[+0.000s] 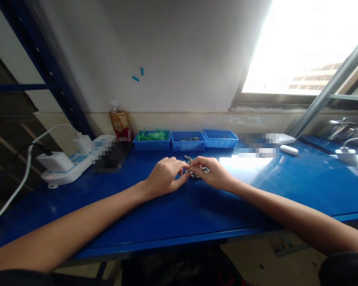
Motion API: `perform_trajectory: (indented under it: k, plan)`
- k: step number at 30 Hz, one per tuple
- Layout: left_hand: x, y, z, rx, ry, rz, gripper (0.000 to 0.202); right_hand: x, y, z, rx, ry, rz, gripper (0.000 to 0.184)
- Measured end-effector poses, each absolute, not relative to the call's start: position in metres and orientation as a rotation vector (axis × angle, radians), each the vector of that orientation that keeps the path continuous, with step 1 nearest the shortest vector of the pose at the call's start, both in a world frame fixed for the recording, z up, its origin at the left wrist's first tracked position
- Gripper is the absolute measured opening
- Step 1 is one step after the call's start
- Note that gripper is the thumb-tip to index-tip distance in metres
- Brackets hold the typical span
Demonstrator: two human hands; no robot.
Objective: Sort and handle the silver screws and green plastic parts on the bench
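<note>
Both of my hands meet over a small heap of silvery metal parts (190, 160) on the blue table (167, 214). My left hand (164, 174) has its fingers curled and pinched toward the heap. My right hand (213, 171) is closed in a pinch on some of the metal parts, which show between its fingers. What the left fingers grip is too small to make out.
Three blue bins stand along the wall: one with green pieces (151, 140), one with metal parts (188, 140), one that looks empty (220, 138). A drink bottle (119, 122) and a white power strip with plugs (71, 161) sit at the left. A white device (288, 149) lies at the right.
</note>
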State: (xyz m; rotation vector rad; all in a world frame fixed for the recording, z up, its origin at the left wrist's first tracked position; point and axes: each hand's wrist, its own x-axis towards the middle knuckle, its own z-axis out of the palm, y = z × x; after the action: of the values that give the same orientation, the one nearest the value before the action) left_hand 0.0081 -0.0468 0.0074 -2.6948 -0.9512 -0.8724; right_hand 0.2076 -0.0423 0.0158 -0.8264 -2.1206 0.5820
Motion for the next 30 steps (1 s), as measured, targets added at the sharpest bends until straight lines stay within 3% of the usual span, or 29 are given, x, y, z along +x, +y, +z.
perform_trajectory:
  k: [14,30]
  plan:
    - [0.008,-0.046,0.007,-2.697,-0.944,-0.927,0.022,0.218,-0.040,0.014,-0.657,-2.323,0.067,0.008]
    - [0.008,-0.047,0.007,-2.691,-0.982,-0.903,0.017,0.218,-0.035,0.010,-0.670,-2.361,0.100,0.010]
